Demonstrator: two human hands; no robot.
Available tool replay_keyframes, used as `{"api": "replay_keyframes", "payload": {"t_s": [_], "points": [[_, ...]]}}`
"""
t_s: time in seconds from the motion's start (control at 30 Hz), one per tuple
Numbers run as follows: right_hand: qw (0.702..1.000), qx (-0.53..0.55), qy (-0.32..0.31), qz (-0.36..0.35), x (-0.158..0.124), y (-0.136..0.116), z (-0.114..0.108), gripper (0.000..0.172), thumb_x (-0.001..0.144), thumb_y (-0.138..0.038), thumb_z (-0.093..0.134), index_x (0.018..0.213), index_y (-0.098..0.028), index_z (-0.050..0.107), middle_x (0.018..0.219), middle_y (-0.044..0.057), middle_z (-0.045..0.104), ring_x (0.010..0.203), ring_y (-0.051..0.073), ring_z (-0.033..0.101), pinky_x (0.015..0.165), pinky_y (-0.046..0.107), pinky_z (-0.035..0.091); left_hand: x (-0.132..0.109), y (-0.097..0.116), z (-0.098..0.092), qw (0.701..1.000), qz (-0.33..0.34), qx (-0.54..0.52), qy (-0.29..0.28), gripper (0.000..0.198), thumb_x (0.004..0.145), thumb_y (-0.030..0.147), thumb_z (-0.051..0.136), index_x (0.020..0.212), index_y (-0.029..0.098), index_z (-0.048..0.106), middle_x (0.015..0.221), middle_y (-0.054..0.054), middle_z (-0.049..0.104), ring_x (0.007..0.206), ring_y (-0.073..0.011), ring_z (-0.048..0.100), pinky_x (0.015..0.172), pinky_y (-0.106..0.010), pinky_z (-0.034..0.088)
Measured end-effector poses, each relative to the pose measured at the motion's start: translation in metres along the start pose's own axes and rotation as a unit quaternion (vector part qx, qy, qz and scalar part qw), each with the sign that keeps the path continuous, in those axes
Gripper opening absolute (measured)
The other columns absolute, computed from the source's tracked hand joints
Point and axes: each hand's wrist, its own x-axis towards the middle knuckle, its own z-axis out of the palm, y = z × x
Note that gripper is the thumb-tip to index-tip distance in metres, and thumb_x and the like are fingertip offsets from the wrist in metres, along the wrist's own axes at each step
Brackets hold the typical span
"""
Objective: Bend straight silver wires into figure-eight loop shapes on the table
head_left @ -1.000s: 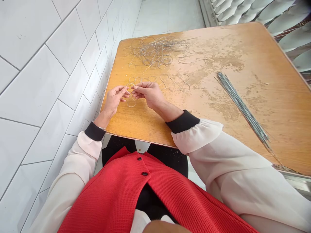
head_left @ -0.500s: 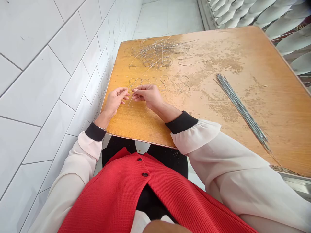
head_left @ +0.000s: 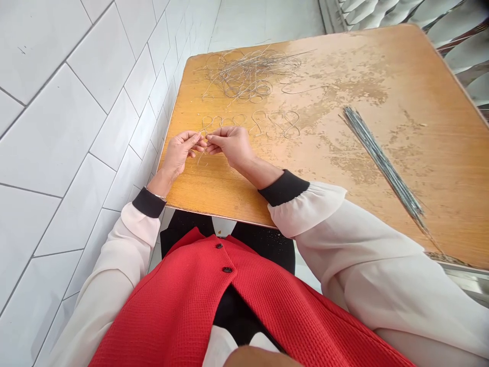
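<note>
Just above the table's left front part, my left hand (head_left: 182, 151) and my right hand (head_left: 230, 145) pinch a thin metal wire (head_left: 202, 157) between them. Their fingertips almost meet, and a loose end of the wire points down toward the table. Part of it is hidden by my fingers. Right behind my hands lies a row of bent wire shapes; one, a figure-eight wire (head_left: 292, 125), is at its right end. A curved wire (head_left: 256, 124) lies left of that one.
A tangled heap of wires (head_left: 248, 76) lies at the back of the worn wooden table (head_left: 229, 188). On the right rests a bundle of straight grey wires (head_left: 384, 162). A white tiled wall (head_left: 87, 142) runs close along the left side.
My fingertips have come closer together around the wire, the right hand shifting slightly left. The view has tilted a little, so the table sits higher in it.
</note>
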Motion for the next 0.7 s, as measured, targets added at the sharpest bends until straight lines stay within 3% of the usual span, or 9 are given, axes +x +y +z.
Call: {"api": "replay_keyframes", "payload": {"t_s": [0.17,0.43,0.7], "points": [[1.000,0.016,-0.009,-0.011,-0.001,0.002,-0.001,0.028,0.086,-0.014,0.080,0.063,-0.016,0.064,0.059,0.000,0.067,0.051,0.008,0.063,0.055,0.018,0.057,0.001,-0.001,-0.001,1.000,0.000,0.002,0.017,0.024,0.095,0.037,0.071,0.081,0.017,0.066,0.076,0.001,0.073,0.065,-0.0047,0.067,0.060,-0.017,0.045],[1.000,0.002,0.001,-0.004,0.000,0.001,-0.004,0.029,0.086,-0.018,0.081,0.062,-0.016,0.064,0.062,0.001,0.067,0.053,0.008,0.062,0.053,0.018,0.054,0.000,0.001,-0.005,0.999,-0.008,0.032,0.028,0.023,0.095,0.040,0.070,0.089,0.018,0.071,0.086,-0.001,0.074,0.068,-0.0042,0.062,0.054,-0.016,0.038],[0.999,-0.024,0.038,-0.024,0.006,-0.001,-0.005,0.032,0.088,-0.018,0.078,0.061,-0.018,0.061,0.061,0.000,0.063,0.054,0.009,0.062,0.056,0.022,0.053,-0.008,0.002,-0.004,0.995,-0.006,0.099,-0.028,0.014,0.088,0.027,0.074,0.081,0.017,0.068,0.080,-0.001,0.072,0.069,-0.0058,0.062,0.057,-0.018,0.040]]}}
